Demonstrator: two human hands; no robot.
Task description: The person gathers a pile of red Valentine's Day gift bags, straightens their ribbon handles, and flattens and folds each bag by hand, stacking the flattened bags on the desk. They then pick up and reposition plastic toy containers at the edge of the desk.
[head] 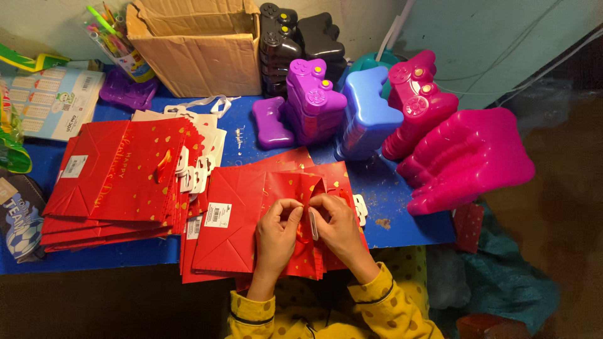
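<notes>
Red gift bag [251, 220] lies near the blue table's [402, 188] front edge, both hands [311, 229] pinching its top together.

free: blue table [402, 213] right | blocked: bag stack [119, 182] left; cases [364, 107] behind

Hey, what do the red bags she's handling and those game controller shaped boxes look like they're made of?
The red bags look like glossy coated paper: flat folds, sharp creases, shiny gold hearts. The controller-shaped boxes look like moulded hard plastic, smooth with bright highlights. The left hand and right hand pinch a small white strip, probably plastic.
</notes>
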